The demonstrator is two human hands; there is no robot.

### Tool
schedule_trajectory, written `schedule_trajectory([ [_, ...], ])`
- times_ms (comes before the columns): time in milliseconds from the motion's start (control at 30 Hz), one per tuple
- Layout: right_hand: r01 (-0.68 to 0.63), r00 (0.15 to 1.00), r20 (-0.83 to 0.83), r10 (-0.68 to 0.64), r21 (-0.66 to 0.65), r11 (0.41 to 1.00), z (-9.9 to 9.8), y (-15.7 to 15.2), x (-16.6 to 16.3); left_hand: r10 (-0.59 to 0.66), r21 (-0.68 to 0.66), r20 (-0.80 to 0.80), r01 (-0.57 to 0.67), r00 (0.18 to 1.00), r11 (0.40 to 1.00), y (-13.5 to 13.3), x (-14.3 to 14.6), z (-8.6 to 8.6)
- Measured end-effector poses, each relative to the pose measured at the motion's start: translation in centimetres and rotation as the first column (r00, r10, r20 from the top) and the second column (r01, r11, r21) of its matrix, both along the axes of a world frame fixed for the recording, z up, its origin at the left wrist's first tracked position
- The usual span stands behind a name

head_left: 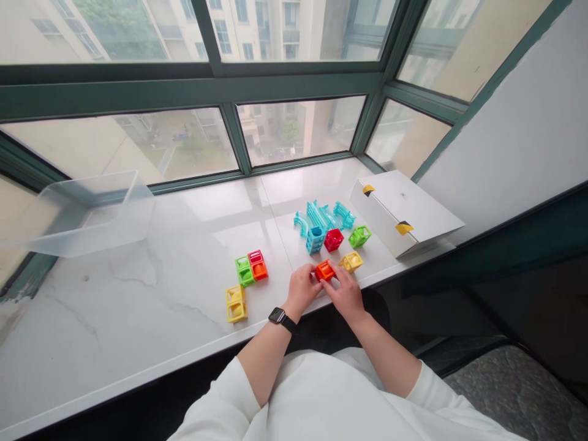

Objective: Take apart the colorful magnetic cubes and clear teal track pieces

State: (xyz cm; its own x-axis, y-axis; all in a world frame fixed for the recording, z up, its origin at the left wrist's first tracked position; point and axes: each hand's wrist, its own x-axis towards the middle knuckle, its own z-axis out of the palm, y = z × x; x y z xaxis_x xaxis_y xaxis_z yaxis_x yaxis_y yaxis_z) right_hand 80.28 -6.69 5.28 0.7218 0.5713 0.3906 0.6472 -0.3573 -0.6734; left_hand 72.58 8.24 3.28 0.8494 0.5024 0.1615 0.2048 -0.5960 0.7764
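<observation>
An orange toy block [324, 271] with open sides is held between both hands near the sill's front edge. My left hand [304, 288], with a black watch on its wrist, grips the block's left side. My right hand [344, 293] has its fingers on the right side of the same block. Just beyond that hand lies a yellow block [351, 262]. Behind are a red block [334, 239], a green block [359, 236] and a blue block stack [315, 241]. To the left sit a cluster of green, red and orange blocks [245, 269] and yellow blocks [236, 304].
Light-blue track pieces [324, 215] lie at the back. A white box [408, 208] with yellow-black tape stands at the right. A clear plastic bin [92, 220] is at the far left of the white marbled sill [151, 318]. Windows [294, 131] rise behind.
</observation>
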Motion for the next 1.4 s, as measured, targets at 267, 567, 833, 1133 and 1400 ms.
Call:
schedule_trajectory([
  [267, 0.015, 1.0, -0.003, -0.015, 0.011, 1.0, -0.4, 0.1, -0.2, -0.018, -0.006, 0.008, 0.018, 1.0, 1.0, 0.1, -0.1, 0.1],
  [567, 0.013, 0.998, 0.06, -0.014, 0.023, 1.0, -0.9, 0.2, -0.3, -0.019, 0.008, 0.005, 0.019, 1.0, 1.0, 0.1, -0.1, 0.2],
  [833, -0.05, 0.994, 0.099, 0.044, 0.058, 0.997, -1.1, 0.2, 0.1, -0.024, 0.009, 0.015, 0.024, 1.0, 1.0, 0.2, -0.3, 0.1],
  [1133, -0.168, 0.965, 0.236, 0.112, 0.229, 0.959, 4.1, -1.0, -2.6, -0.043, -0.031, 0.034, 0.044, 0.999, 0.999, 0.2, -0.3, 0.6],
  [1400, -0.33, 0.934, 0.242, 0.263, 0.305, 0.893, 5.6, 0.8, -3.8, -0.126, -0.212, 0.144, 0.155, 0.981, 0.965, 1.4, -4.9, 1.6],
])
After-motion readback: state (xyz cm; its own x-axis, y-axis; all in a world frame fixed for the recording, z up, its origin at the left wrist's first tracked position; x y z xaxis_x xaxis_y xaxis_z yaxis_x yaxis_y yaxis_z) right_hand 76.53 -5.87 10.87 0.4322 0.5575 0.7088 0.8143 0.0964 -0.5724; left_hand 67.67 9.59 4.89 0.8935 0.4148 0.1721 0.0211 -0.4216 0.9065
